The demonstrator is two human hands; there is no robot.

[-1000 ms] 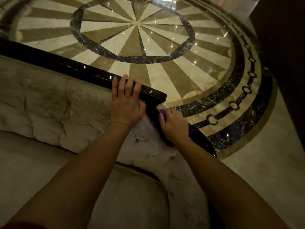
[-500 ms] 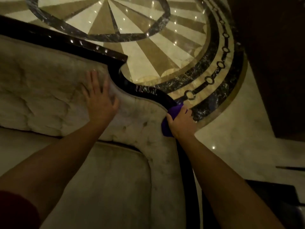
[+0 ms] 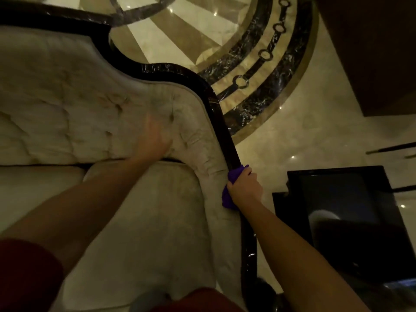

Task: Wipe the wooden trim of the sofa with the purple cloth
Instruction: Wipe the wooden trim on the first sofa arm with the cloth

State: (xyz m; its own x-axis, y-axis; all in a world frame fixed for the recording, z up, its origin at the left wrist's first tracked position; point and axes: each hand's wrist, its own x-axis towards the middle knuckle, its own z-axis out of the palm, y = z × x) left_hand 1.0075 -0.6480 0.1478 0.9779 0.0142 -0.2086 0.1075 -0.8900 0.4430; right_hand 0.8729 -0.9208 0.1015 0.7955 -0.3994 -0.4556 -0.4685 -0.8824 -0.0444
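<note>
Cloth: my purple cloth (image 3: 234, 176) is bunched into a wad, bright against the dark wood.
Trim: the wooden trim (image 3: 221, 127) is glossy black, its long axis running near to far along the sofa's (image 3: 78, 104) right edge, curving left at the far end.
Right hand: my right hand (image 3: 246, 188) has its fingers clamped around cloth and trim.
Left hand: my left hand (image 3: 153, 138) is blurred against the tufted back; I cannot tell its finger spread.

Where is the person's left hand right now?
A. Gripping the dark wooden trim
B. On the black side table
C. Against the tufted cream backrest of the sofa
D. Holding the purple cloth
C: the blurred left hand lies open against the tufted backrest, while the right hand presses the purple cloth onto the wooden trim.
</note>
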